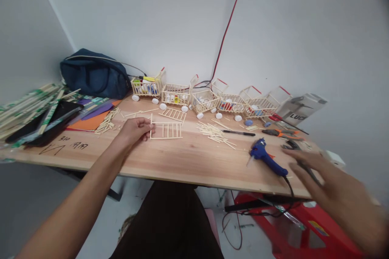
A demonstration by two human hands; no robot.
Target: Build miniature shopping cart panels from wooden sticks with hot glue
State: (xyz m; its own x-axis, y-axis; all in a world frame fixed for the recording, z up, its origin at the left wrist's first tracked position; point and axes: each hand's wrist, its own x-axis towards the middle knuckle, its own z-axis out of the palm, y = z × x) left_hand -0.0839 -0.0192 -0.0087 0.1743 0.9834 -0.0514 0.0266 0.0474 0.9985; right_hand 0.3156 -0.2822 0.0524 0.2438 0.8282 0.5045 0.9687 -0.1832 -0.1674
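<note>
Tabletop: the wooden table (188, 164) spreads before you, its back edge along the pale wall.
Bundle: long green-banded sticks (28, 105) lie at your far left, partly over a black item.
Bag: a dark blue bag (94, 75) sits at the back left.
Cart row: five small stick carts (205, 102) stand along the back, loaded with little coloured pieces; the rightmost has blue wheels, the others white.
Right hand: your right hand (331, 194) is blurred over the table's right end, thumb and fingers around the dark-handled tool (308, 172); you cannot tell whether they grip it.
Left hand: your left hand (136, 131) is pinched on the left end of the stick frame.
Glue gun: the blue glue gun (269, 160) lies on its side, near your right hand.
Stick frame: the ladder-like stick frame (166, 138) is at the table's left-centre, just in front of a similar slatted panel (173, 114).
Pliers: orange-handled pliers (281, 133) lie behind the glue gun.
Pen: a black pen (238, 132) points at the short loose sticks (211, 130).
</note>
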